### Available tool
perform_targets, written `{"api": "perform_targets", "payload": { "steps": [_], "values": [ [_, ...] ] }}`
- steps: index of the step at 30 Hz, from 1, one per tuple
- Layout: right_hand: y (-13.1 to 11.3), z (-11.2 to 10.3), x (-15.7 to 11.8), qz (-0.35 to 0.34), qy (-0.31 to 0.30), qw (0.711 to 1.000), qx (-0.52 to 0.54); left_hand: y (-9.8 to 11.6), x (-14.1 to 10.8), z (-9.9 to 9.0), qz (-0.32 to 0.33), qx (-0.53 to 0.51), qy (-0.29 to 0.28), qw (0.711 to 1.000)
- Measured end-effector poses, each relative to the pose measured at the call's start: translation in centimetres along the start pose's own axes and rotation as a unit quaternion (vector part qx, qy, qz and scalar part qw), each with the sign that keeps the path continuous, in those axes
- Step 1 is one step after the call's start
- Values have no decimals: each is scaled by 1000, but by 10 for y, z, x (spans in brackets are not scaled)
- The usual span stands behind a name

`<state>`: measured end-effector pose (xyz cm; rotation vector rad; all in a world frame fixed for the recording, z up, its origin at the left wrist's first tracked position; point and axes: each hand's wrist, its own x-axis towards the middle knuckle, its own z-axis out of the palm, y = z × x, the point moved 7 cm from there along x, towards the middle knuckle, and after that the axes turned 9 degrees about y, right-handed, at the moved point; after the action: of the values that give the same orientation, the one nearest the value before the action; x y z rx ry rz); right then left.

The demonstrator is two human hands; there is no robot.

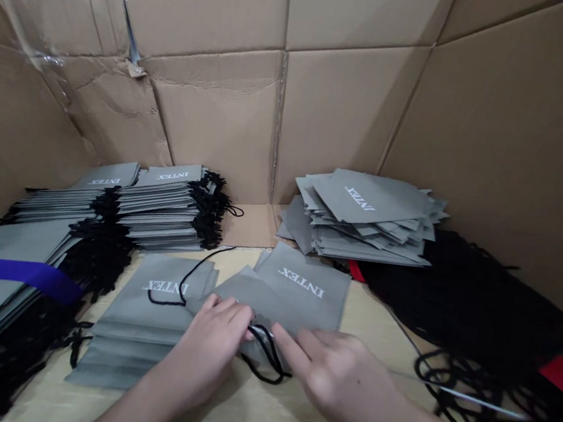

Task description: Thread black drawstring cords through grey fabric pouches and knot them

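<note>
My left hand [221, 329] is closed on the near edge of a grey drawstring pouch [248, 288]. A black cord [271, 354] loops out beneath its fingers, and a loose cord end [188, 282] lies across the pouches to the left. My right hand [333, 361] is at the pouch's edge, index finger stretched and other fingers curled, its thumb hidden. A thin metal rod [473, 398] runs in under this hand; a silver bit shows between both hands, in line with it. Grey pouches printed INTEX [309, 281] lie under and behind the held one.
Corded pouches are stacked at left [160, 215], one bundle under a purple strip [18, 274]. A loose pouch pile [372, 207] stands at back right, beside a heap of black cords [464, 291]. Cardboard walls [354, 98] enclose the back and sides.
</note>
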<state>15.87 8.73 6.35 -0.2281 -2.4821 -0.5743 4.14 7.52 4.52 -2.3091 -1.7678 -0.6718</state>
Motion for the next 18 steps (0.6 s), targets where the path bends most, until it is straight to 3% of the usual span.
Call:
{"api": "perform_targets", "payload": {
  "steps": [3, 7, 10, 18],
  "values": [
    [7, 12, 4, 75, -74, 992, 76, 4, 2, 2, 14, 37, 3, 999],
    [14, 26, 9, 170, -184, 949, 194, 17, 2, 5, 71, 81, 27, 994],
    [20, 24, 13, 197, -197, 938, 205, 16, 0, 1, 79, 102, 58, 990],
    [58, 14, 0, 202, -200, 952, 111, -19, 3, -18, 28, 138, 79, 987]
  ]
}}
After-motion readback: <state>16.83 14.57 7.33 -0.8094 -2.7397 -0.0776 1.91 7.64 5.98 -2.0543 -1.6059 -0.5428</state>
